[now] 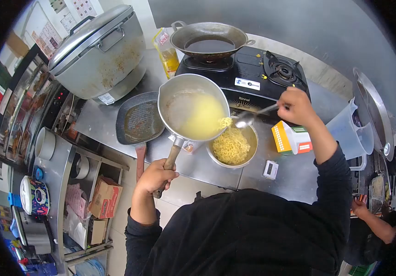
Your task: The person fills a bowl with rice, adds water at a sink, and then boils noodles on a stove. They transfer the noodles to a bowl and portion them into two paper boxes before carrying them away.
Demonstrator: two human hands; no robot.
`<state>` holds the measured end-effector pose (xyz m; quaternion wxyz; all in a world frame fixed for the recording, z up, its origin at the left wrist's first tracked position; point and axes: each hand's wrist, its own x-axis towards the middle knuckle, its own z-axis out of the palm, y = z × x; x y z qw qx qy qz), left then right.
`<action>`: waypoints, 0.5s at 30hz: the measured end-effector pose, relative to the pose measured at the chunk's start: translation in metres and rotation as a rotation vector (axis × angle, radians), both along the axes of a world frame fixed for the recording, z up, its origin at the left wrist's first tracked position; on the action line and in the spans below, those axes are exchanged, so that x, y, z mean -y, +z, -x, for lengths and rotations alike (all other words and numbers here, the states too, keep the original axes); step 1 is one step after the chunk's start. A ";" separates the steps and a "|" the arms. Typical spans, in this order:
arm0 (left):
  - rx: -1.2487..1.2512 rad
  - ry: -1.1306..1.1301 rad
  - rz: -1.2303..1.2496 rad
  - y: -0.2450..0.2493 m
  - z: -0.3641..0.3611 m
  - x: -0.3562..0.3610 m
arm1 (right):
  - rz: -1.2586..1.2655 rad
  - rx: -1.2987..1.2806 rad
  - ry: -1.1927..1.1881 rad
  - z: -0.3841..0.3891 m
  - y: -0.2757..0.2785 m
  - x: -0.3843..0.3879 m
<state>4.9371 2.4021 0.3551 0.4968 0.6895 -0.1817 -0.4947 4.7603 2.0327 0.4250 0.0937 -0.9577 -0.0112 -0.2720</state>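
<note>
- Noodles (230, 147) sat in the metal bowl (252, 138), ahead of the torso, between the hands; nearer hand unclear.
- Strands hung at the saucepan (191, 108) rim, bowl side; spoon (245, 121) head just beside.
- Pan handle (175, 154) ran forward from the left hand (158, 176), which was closed round it.
- Right hand (296, 106) gripped the spoon's handle, fingers curled; hands apart.
- Stove (247, 60) stood beyond.

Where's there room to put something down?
The bare counter right of the white timer, below the patterned box, looks free. There's a smaller patch between the grill pan and big cooker. It's crowded around the noodle bowl, with the saucepan and spoon there.
</note>
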 end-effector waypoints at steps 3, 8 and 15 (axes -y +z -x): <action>0.010 -0.018 -0.002 -0.002 0.001 0.000 | 0.039 0.106 -0.002 -0.021 -0.003 -0.009; 0.028 -0.018 -0.008 0.003 0.007 0.002 | 0.167 0.024 0.096 -0.059 -0.031 -0.022; -0.010 -0.042 0.001 0.002 0.008 0.003 | -0.276 -0.401 -0.101 -0.063 -0.029 -0.018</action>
